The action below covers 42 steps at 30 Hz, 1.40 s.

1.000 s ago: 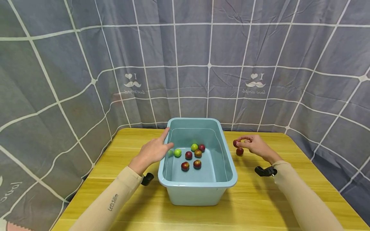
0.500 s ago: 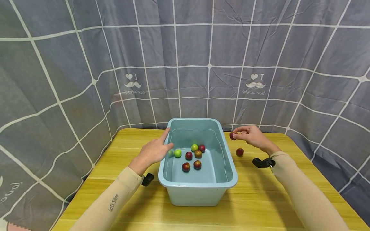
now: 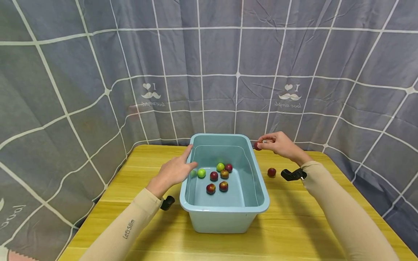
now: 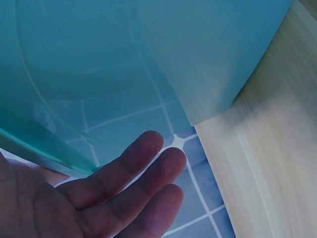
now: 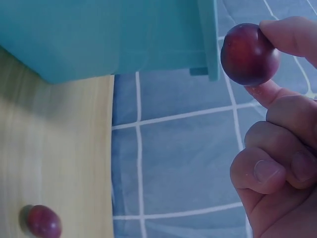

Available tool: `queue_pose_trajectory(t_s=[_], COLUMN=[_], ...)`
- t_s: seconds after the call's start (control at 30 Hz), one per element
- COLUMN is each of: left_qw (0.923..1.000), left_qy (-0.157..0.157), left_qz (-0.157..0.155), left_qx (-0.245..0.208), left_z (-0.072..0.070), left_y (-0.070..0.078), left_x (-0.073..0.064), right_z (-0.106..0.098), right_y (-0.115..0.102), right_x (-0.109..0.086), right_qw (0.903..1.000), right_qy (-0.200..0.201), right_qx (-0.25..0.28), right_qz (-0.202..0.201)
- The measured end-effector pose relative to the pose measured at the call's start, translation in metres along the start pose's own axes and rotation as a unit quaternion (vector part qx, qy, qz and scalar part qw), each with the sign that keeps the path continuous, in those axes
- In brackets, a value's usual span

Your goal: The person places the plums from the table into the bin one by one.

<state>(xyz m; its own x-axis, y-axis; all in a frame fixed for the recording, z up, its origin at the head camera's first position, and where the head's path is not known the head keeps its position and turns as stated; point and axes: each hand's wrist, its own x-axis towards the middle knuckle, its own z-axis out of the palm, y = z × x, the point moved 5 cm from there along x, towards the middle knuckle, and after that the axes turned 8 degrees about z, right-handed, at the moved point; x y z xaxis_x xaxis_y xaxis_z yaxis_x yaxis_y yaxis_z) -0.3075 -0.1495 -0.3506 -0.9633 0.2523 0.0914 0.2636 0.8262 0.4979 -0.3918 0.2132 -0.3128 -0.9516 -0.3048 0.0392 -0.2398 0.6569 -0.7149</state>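
Observation:
A light blue plastic tub (image 3: 225, 209) stands on the wooden table and has several plums on its floor, red ones such as this plum (image 3: 210, 188) and green ones such as this plum (image 3: 201, 173). At the tub's left rim lies my left hand (image 3: 173, 169), its thumb over the rim; in the left wrist view its fingers (image 4: 136, 186) are extended beside the outer wall. My right hand (image 3: 279, 145) pinches a dark red plum (image 5: 249, 54) between thumb and forefinger, raised just outside the tub's far right rim. Another dark red plum (image 3: 271, 172) lies on the table right of the tub.
The wooden table (image 3: 294, 224) extends on both sides of the tub. A grey checked curtain (image 3: 215, 65) hangs behind and around it. Black straps, such as the right strap (image 3: 292, 175), sit at both wrists.
My right hand has lifted the pinched plum off the table, away from the other plum, and carried it up and left towards the tub's rim. The left hand stays put.

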Motion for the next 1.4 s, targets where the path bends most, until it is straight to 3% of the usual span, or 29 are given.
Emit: queue_pose_trajectory(t_s=[0.3,0.8,1.4], left_qw=[1.0,1.0,1.0], left_qy=[0.002,-0.001,-0.002], left_qz=[-0.001,-0.01,-0.004], left_qx=[-0.001,-0.001,0.001], left_z=[-0.001,-0.002,-0.001], left_y=[0.0,0.001,0.002], left_x=[0.0,-0.004,-0.001], right_z=[0.0,0.019,0.047], right_y=[-0.03,-0.078,-0.1], right_x=[0.011,0.033,0.06], right_qw=[0.9993,0.9962,0.9876], right_qy=[-0.015,-0.045,-0.107], right_qx=[-0.027,-0.058,-0.102], right_qz=[-0.019,-0.048,-0.055])
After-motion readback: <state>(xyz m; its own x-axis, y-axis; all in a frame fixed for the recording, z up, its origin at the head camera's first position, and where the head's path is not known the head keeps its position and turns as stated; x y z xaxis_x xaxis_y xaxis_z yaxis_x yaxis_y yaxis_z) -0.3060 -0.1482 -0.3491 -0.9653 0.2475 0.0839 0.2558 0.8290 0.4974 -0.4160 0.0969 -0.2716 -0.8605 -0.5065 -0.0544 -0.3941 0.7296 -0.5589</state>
